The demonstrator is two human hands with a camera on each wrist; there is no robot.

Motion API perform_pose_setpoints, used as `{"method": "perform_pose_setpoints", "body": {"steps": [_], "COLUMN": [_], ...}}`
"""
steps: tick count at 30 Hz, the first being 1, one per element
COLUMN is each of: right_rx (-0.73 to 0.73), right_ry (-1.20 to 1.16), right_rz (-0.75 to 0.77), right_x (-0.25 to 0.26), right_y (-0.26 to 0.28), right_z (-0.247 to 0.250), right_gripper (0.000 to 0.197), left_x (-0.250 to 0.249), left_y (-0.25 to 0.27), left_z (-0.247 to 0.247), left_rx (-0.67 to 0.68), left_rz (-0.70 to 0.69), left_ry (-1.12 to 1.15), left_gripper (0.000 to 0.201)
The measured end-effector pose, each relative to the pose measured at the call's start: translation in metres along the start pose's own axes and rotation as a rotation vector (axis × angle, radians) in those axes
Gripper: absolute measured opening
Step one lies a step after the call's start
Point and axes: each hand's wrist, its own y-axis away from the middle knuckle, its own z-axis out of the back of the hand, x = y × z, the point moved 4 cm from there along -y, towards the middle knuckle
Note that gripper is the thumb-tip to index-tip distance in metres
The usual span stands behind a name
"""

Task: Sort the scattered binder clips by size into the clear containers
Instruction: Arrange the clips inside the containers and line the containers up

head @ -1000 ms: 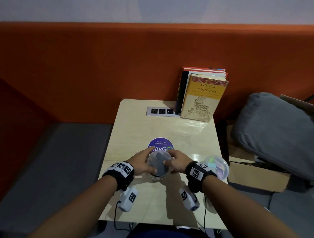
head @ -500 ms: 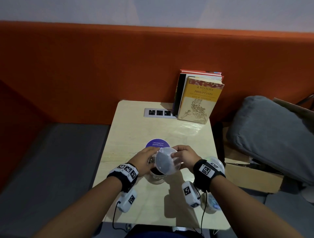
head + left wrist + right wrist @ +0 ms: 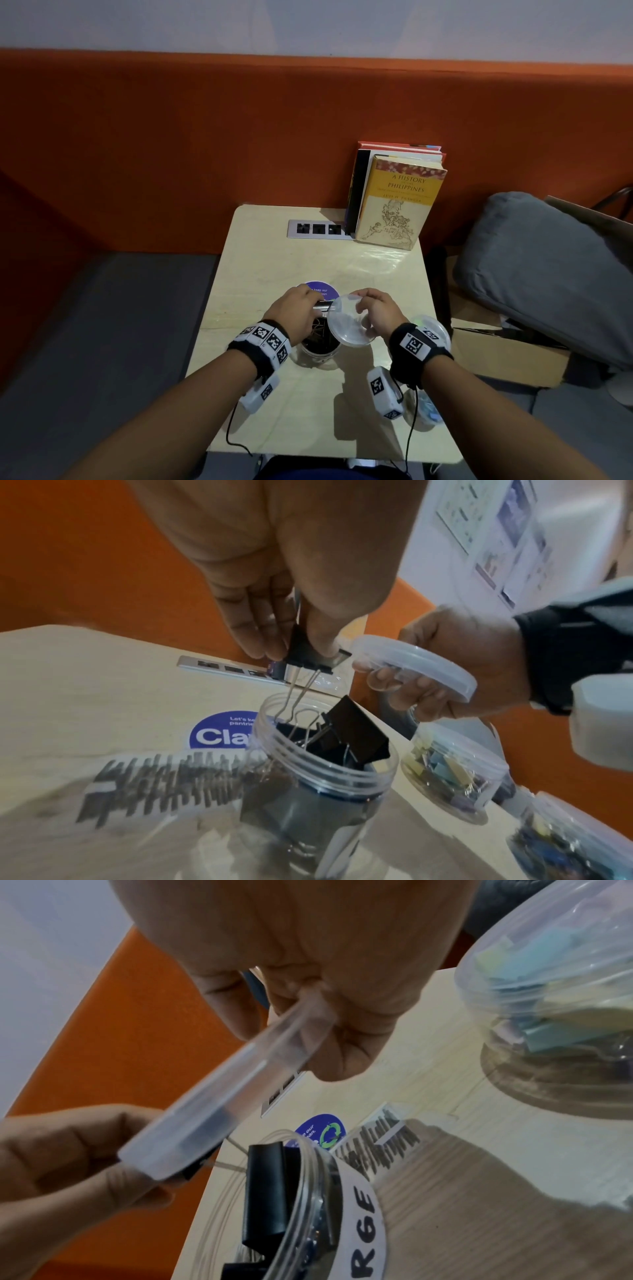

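A black binder clip [image 3: 310,653] is pinched between the thumb and fingers of the left hand [image 3: 293,313] and is held directly above the open mouth of the clear jar [image 3: 325,767], slightly toward its far rim. The clip's folded body is uppermost, with its long axis lying roughly level and across the jar mouth, while the wire handles [image 3: 298,693] hang down so that their tips reach about to the rim. The coming move is judged to turn on this vertical line-up: a straight drop or a short lowering should land the clip among the large black clips [image 3: 356,739] already piled inside, 1 of which stands above the rim and could foul the handles. The jar stands on the table [image 3: 308,260] and carries a label ending in "RGE" [image 3: 363,1229]. The clear lid [image 3: 346,323] is gripped at its edge by the curled fingers of the right hand [image 3: 376,310], tilted and held just to the right of the jar mouth, touching nothing else. The left hand is the nearer to the opening. 2 further clear containers [image 3: 452,772] of coloured clips stand to the right.
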Motion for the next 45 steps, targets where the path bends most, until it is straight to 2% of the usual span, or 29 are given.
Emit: {"method": "perform_pose_setpoints", "body": {"steps": [6,9,12,15,18,20,24,28,32,37,40,45], "right_rx": [0.013,0.09,0.128,0.109,0.123,0.134,0.145,0.107,0.113,0.113,0.077,0.071], "right_ry": [0.086,0.171,0.242,0.318,0.403,0.399,0.321,0.275,0.251,0.171,0.144,0.125], "right_rz": [0.001,-0.042,-0.069,-0.026,0.012,0.0,-0.051,-0.064,-0.077,-0.11,-0.103,-0.085], "right_x": [0.004,0.001,-0.004,-0.006,-0.006,-0.001,0.002,-0.001,-0.007,-0.014,-0.012,-0.009], "right_y": [-0.002,0.002,0.006,0.005,0.001,0.003,0.008,0.005,0.004,0.003,0.003,0.002], "right_z": [-0.003,-0.011,-0.018,-0.02,-0.02,-0.02,-0.018,-0.017,-0.019,-0.018,-0.012,-0.01], "right_gripper": [0.024,0.021,0.023,0.021,0.018,0.017,0.019,0.019,0.026,0.031,0.027,0.028], "left_x": [0.016,0.018,0.019,0.021,0.024,0.023,0.016,0.01,0.004,0.014,0.02,0.009], "left_y": [0.015,0.015,0.013,0.012,0.012,0.012,0.014,0.014,0.011,0.008,0.011,0.012], "left_z": [0.014,0.019,0.02,0.019,0.017,0.018,0.021,0.012,0.006,0.01,0.012,0.004], "left_rx": [-0.061,-0.077,-0.068,-0.014,0.026,0.025,0.025,0.084,0.123,0.069,0.107,0.133], "left_rz": [0.2,0.313,0.357,0.394,0.404,0.398,0.365,0.303,0.327,0.444,0.466,0.387], "left_ry": [0.063,0.176,0.236,0.288,0.316,0.297,0.155,-0.011,0.066,0.24,0.141,-0.049], "left_gripper": [0.021,0.018,0.015,0.018,0.027,0.025,0.018,0.018,0.022,0.034,0.03,0.024]}}
